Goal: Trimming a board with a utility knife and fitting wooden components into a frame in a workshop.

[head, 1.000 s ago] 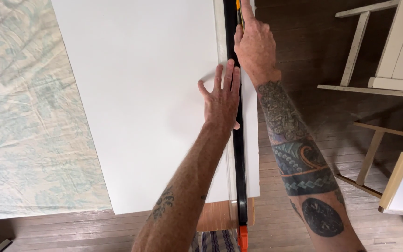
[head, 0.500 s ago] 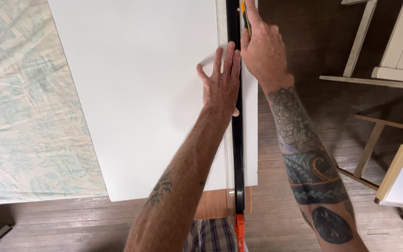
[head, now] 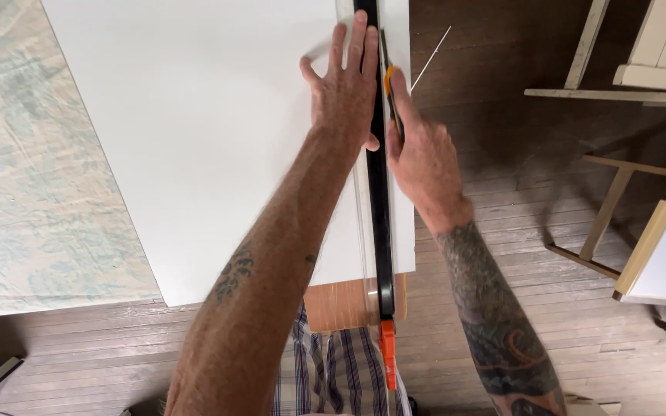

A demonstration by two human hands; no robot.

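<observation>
A big flat white board lies on the wooden floor, partly over a pale patterned cloth at nine o'clock. A long black straight ruler runs from twelve o'clock down to six o'clock, near the board's right side. The left hand lies flat on the board with its fingers spread open, touching the ruler and pressing it down. The right hand is closed around a small orange and yellow knife, whose tip sits just beside the ruler's right edge, near the far end. The narrow white strip at three o'clock of the ruler looks partly cut, but the line is too thin to tell. It seems most of the cut is not done yet.
</observation>
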